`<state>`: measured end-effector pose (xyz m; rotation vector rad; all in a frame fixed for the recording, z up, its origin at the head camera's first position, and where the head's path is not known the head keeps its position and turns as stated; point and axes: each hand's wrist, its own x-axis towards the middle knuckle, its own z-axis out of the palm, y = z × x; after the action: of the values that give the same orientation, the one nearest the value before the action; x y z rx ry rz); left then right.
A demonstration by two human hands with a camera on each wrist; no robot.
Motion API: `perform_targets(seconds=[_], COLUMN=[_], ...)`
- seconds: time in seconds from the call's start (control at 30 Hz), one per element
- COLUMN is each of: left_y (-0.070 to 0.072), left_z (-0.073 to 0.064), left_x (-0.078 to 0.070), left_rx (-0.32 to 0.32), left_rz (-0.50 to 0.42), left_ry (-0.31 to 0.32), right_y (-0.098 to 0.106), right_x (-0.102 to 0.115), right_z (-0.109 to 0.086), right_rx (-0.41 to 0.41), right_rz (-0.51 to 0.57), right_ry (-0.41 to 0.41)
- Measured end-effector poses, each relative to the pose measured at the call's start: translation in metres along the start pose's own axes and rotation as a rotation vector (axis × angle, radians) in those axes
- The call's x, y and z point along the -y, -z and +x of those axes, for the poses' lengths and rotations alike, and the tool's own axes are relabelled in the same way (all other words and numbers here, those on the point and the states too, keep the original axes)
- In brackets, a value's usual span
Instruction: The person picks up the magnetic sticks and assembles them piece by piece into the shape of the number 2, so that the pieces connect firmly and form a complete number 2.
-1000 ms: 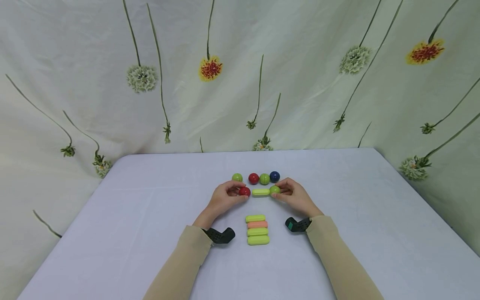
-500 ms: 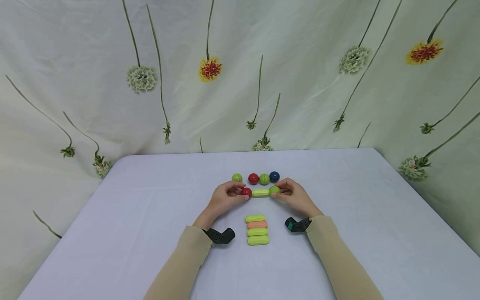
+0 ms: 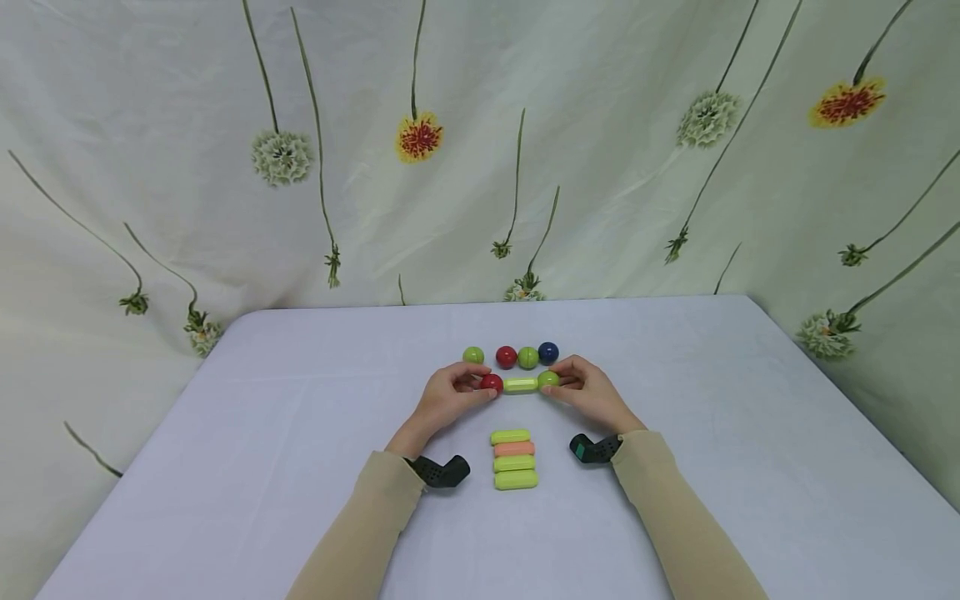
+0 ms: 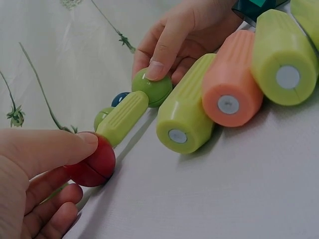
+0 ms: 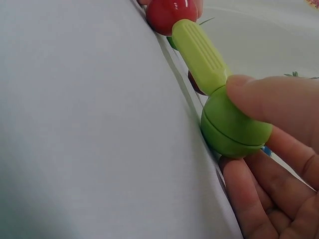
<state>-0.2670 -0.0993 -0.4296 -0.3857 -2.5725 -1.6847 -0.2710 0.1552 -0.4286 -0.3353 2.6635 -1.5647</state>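
My left hand point(image 3: 448, 392) pinches a red ball point(image 4: 94, 162) between thumb and fingers. My right hand point(image 3: 596, 393) grips a green ball point(image 5: 233, 124) the same way, thumb on its near side. Between the two balls lies a ribbed yellow-green magnetic rod point(image 3: 521, 385), its ends meeting both of them, so the three form one straight bar low over the table. Behind them stand another green ball point(image 3: 473, 355), a red ball point(image 3: 506, 357), a green ball with a seam point(image 3: 528, 358) and a dark blue ball point(image 3: 548, 352).
Nearer the body, several rods lie side by side in a stack: yellow-green ones point(image 3: 516, 480) and an orange one point(image 3: 514, 449), with round grey end discs in the left wrist view. The white-covered table point(image 3: 262, 467) ends at a flower-printed cloth point(image 3: 600, 167).
My left hand has brought the red ball slightly right, closing the gap to the rod's left end. The right hand and its green ball have stayed nearly still.
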Motion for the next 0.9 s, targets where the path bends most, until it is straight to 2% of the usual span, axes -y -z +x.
perform_targets(seconds=[0.4,0.73,0.9], left_y=[0.0,0.0,0.0], left_z=[0.0,0.0,0.0], left_x=[0.0,0.001,0.001], left_rx=[-0.005,-0.012,-0.018], left_rz=[0.0,0.002,0.012], left_ry=[0.002,0.002,0.009], right_y=[0.0,-0.007,-0.013], right_x=[-0.001,-0.001,0.003], right_z=[-0.002,-0.013,-0.024], right_rx=[-0.024,-0.201,-0.249], right_rz=[0.004,0.147,0.151], right_ry=[0.033,0.027,0.017])
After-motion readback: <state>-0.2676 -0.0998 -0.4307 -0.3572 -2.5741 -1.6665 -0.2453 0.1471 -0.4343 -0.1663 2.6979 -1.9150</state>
